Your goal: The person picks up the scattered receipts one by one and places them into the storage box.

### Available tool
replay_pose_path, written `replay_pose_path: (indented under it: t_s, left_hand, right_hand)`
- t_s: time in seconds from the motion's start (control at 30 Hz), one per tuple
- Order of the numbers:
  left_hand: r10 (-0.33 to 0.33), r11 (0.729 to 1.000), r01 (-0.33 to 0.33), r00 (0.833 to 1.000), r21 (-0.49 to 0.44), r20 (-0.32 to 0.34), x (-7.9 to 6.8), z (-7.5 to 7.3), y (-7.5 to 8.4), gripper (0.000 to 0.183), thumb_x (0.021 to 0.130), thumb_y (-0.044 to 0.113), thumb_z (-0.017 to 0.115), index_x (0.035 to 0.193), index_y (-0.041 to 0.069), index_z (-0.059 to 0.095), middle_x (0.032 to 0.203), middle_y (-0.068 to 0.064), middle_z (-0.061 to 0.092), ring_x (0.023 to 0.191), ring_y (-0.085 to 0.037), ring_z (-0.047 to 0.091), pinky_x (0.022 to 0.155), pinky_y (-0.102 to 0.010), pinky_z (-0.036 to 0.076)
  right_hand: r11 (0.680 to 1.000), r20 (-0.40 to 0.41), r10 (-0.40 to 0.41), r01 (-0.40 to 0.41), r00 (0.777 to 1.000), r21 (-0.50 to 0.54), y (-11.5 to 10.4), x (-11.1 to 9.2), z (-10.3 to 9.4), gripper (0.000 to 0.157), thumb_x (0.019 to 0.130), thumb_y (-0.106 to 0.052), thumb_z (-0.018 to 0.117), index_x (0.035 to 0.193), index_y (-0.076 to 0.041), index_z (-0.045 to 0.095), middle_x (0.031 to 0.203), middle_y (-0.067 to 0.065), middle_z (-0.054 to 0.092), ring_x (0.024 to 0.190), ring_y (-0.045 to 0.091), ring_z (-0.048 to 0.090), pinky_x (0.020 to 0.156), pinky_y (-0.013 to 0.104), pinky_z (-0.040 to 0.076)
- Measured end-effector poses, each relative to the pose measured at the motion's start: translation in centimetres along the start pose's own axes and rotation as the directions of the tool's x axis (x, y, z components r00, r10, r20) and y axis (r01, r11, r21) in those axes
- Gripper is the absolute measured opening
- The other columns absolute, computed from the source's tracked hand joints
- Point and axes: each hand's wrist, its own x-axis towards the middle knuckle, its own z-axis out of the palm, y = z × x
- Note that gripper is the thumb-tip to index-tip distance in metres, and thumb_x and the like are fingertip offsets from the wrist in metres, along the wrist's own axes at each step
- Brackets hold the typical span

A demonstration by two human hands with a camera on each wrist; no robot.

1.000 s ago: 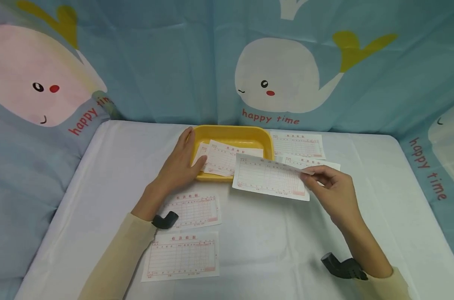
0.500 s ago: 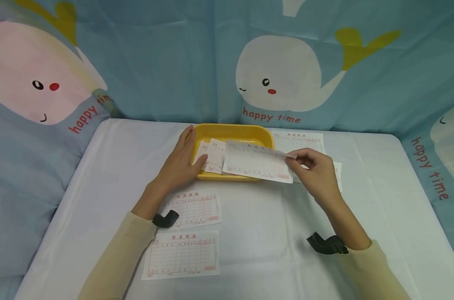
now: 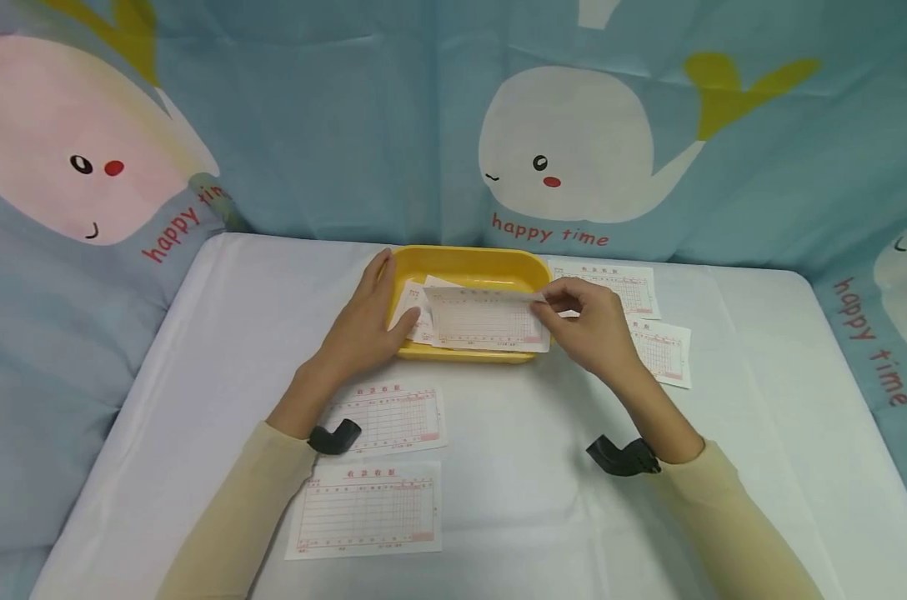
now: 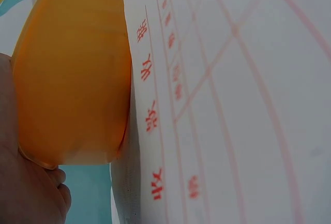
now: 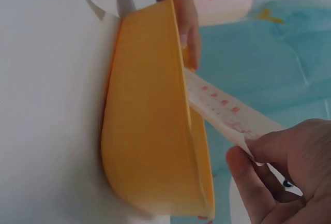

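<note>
One paper slip (image 3: 485, 323) over yellow tray (image 3: 472, 265), long axis left-right, stretching left from right hand (image 3: 592, 329), nearer hand, which pinches its right end; left hand (image 3: 365, 321) grips tray's left side, thumb inside.

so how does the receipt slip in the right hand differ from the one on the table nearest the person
The held receipt slip is pinched by the right hand; the nearest receipt slip has no hand gripping it.
The held receipt slip is tilted and bent; the nearest receipt slip lies flat.
The held receipt slip is over the yellow tray; the nearest receipt slip is on the white tablecloth.
Both are white with printed red grids.
</note>
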Motion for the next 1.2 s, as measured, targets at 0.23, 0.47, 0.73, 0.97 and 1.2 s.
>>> replay_pose_path:
  t_s: [0.23, 0.47, 0.73, 0.97, 1.2]
  left_hand:
    - [-0.003, 1.000, 0.003, 1.000, 0.007, 0.004, 0.1, 0.0, 0.2, 0.086, 0.101, 0.048, 0.048, 0.163, 0.011, 0.003, 0.172, 0.000, -0.001, 0.157, -0.027, 0.021, 0.124, -0.050, 0.032]
    - [0.006, 1.000, -0.006, 1.000, 0.000, 0.000, 0.2, 0.2, 0.2, 0.085, 0.101, 0.048, 0.046, 0.163, 0.009, 0.003, 0.172, -0.005, 0.002, 0.158, -0.027, 0.019, 0.123, -0.050, 0.031]
    - [0.015, 1.000, -0.015, 1.000, 0.002, -0.004, 0.1, 0.1, 0.2, 0.085, 0.101, 0.047, 0.047, 0.163, 0.008, 0.003, 0.172, -0.006, 0.001, 0.158, -0.028, 0.019, 0.123, -0.050, 0.032]
    - [0.002, 1.000, -0.002, 1.000, 0.010, 0.000, 0.2, 0.0, 0.2, 0.085, 0.101, 0.050, 0.045, 0.163, 0.013, -0.001, 0.173, -0.002, -0.002, 0.158, -0.028, 0.020, 0.123, -0.051, 0.032]
    - [0.000, 1.000, 0.000, 1.000, 0.005, 0.001, 0.1, 0.1, 0.3, 0.085, 0.102, 0.048, 0.046, 0.163, 0.010, 0.001, 0.173, -0.004, 0.000, 0.158, -0.026, 0.018, 0.123, -0.050, 0.032]
  right_hand:
    - [1.000, 0.113, 0.008, -0.005, 0.994, -0.030, -1.1, 1.5, 1.2, 0.022, 0.090, -0.018, 0.077, 0.107, -0.005, 0.073, 0.101, 0.010, 0.074, 0.090, 0.022, 0.073, 0.080, 0.035, 0.061]
    - [0.995, 0.211, -0.022, 0.041, 0.977, -0.088, -1.8, 3.0, 2.8, 0.022, 0.090, -0.018, 0.076, 0.107, -0.005, 0.073, 0.097, 0.008, 0.074, 0.087, 0.019, 0.071, 0.083, 0.036, 0.060]
    - [0.980, 0.252, -0.077, 0.120, 0.965, -0.160, -2.2, 3.6, 3.5, 0.031, 0.090, -0.018, 0.076, 0.119, -0.006, 0.070, 0.101, 0.008, 0.076, 0.090, 0.020, 0.073, 0.083, 0.036, 0.060]
    - [0.971, 0.217, -0.120, 0.160, 0.969, -0.178, -1.9, 3.5, 3.2, 0.056, 0.093, -0.031, 0.072, 0.143, -0.012, 0.055, 0.141, 0.007, 0.060, 0.123, 0.026, 0.062, 0.099, 0.042, 0.056]
    - [0.966, 0.190, -0.161, 0.194, 0.968, -0.169, -0.7, 2.7, 2.8, 0.048, 0.094, -0.030, 0.070, 0.138, -0.013, 0.059, 0.151, 0.008, 0.048, 0.138, 0.026, 0.051, 0.113, 0.046, 0.046]
